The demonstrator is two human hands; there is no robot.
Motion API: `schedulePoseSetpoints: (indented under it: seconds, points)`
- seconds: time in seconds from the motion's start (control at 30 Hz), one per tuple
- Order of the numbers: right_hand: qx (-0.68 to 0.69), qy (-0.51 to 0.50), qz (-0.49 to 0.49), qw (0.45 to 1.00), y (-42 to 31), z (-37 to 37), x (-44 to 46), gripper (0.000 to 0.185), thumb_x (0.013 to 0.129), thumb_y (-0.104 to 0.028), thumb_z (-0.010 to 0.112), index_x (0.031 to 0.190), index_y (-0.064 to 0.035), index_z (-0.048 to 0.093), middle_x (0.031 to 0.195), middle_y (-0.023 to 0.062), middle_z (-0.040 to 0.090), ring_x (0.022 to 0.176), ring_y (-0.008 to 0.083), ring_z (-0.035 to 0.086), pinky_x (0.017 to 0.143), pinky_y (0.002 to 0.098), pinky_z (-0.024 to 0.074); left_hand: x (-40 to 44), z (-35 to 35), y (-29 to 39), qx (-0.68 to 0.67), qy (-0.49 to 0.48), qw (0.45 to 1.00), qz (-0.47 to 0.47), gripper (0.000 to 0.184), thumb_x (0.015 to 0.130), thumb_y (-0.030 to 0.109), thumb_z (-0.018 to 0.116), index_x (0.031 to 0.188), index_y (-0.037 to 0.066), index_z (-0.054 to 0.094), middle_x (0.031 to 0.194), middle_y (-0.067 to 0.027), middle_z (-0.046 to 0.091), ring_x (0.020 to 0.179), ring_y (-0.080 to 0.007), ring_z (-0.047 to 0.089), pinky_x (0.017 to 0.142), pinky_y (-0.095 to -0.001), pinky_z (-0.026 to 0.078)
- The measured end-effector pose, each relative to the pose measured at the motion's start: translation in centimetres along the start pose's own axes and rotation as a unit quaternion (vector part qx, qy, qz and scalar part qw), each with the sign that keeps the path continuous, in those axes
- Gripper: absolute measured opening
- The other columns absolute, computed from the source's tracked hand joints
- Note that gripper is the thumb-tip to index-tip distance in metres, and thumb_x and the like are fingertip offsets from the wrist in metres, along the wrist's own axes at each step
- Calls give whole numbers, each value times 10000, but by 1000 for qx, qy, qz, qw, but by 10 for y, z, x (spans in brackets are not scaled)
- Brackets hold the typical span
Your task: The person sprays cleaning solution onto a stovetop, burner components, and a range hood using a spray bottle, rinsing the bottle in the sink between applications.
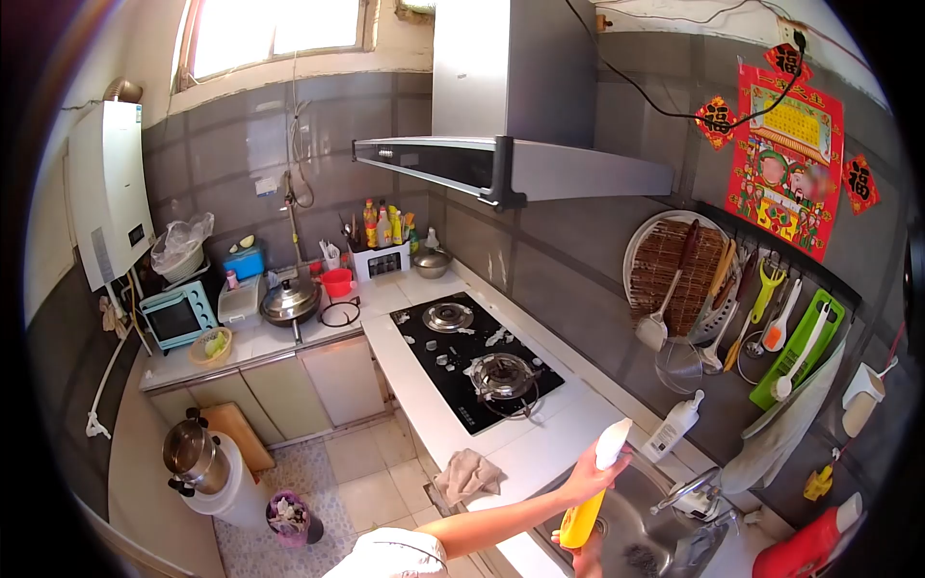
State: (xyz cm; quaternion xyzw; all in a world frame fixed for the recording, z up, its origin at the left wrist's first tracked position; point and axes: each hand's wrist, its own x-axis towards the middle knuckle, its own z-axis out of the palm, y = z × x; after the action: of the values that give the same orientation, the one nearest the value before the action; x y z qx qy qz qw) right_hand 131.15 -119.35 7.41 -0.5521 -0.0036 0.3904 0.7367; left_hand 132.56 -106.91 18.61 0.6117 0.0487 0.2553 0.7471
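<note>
My left hand [590, 479] is wrapped round the upper part of a yellow bottle [581, 521] with a white top [612, 443]. The bottle is held tilted over the near side of the sink [621, 501]. At its lower end my right hand [583, 559] grips the base, partly cut off by the frame edge. Left of the sink a crumpled beige cloth [469, 476] lies on the counter edge. Beyond it is a black glass gas hob [462, 376] with two burners and whitish patches on its surface. A burner grate [520, 400] leans by the front burner.
A range hood [578, 169] juts out above the hob. By the sink stand a white bottle [674, 429], a faucet [686, 489] and a red bottle [809, 544]. Utensils and a green cutting board [800, 352] hang on the wall. A lidded pan [291, 303] sits on the far counter.
</note>
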Motion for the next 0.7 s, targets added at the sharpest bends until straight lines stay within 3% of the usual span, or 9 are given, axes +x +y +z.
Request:
schedulePoseSetpoints:
  seconds: [0.1,0.13,0.2,0.27,0.33,0.43,0.57,0.67,0.7]
  points:
    - [-63,13,-120,991,45,-9,36,294,848,-273,433,901,-9,553,688,120,613,578,235,632,459,295,506,2,-36,15,-20,-18,999,-37,343,827,280,599,1076,73,484,834,-30,577,490,-89,507,430,-226,436]
    - [-68,95,-145,983,102,-63,99,220,818,-206,498,896,-12,565,734,111,611,737,209,641,610,334,526,2,-50,28,-38,-13,998,-43,351,828,287,597,1079,73,478,838,-32,575,484,-91,509,419,-226,434]
    - [-322,139,-214,912,84,-49,87,305,760,-263,599,995,-69,573,953,140,593,1074,235,517,891,481,408,-4,-77,51,-14,-38,998,-38,363,828,305,594,1080,71,476,858,-37,577,471,-94,510,403,-226,429]
    - [-582,334,-133,729,59,-6,52,424,691,-276,664,1062,-100,556,1251,178,426,1265,323,291,928,609,302,-8,-112,79,38,-65,996,-46,382,829,340,584,1077,69,478,878,-41,579,489,-95,518,408,-227,438]
    - [-584,326,-83,739,63,-19,58,508,661,-307,686,1117,-144,531,1405,158,194,1313,390,91,909,696,210,-6,-159,88,61,-79,993,-68,313,828,302,585,1033,77,513,849,-24,569,511,-96,522,430,-230,454]
    - [-541,330,-68,771,59,-28,52,420,668,-305,677,1048,-151,581,1339,169,337,1293,358,194,956,594,273,-7,-224,147,98,-93,986,-100,217,823,241,587,974,88,555,795,-4,563,485,-102,520,442,-239,465]
    - [-479,318,-119,809,72,-46,57,305,664,-215,675,911,-47,608,1030,171,578,1073,318,469,893,388,379,5,-271,291,162,-25,985,-45,204,819,223,574,966,82,557,774,-21,590,459,-113,534,433,-252,468]
    - [-454,326,-100,823,71,-23,53,248,691,-190,669,893,-56,617,958,153,602,920,280,556,807,366,432,32,-270,397,221,74,972,6,354,735,399,624,894,96,535,742,-42,574,433,-134,484,416,-287,427]
    - [-469,252,-75,843,64,-10,48,333,759,-235,639,1026,-39,608,1003,183,613,948,274,572,854,348,418,48,-279,419,216,69,973,37,379,714,433,634,860,99,530,732,-42,568,431,-140,465,415,-301,409]
